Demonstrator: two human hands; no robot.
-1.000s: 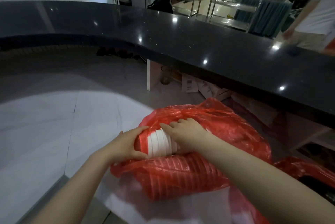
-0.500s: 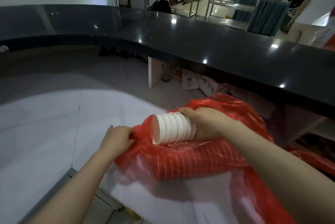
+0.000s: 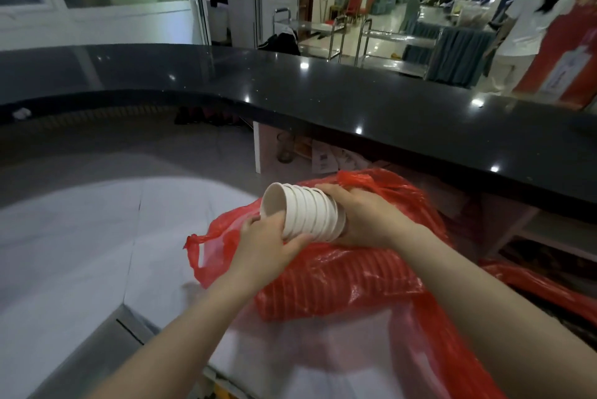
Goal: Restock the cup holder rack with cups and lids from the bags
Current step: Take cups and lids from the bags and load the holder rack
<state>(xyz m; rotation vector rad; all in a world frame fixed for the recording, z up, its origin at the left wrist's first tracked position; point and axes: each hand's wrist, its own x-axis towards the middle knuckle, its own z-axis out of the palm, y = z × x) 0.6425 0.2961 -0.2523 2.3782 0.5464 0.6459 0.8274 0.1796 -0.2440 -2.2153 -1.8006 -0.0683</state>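
Cup stack [image 3: 303,212]: lying sideways at frame centre, mouths pointed upper left.
Left hand [image 3: 266,242]: gripped underneath near mouths.
Right hand [image 3: 365,217]: wrapped round bases, above red bag [image 3: 342,282].

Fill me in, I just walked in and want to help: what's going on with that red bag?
A person is unpacking paper cups. Both hands hold a nested stack of white cups lying sideways just above the red plastic bag: the left hand grips near the open mouth end, the right hand grips the base end. More stacked cups show through the bag. The bag lies below a black counter. No cup holder rack is in view.
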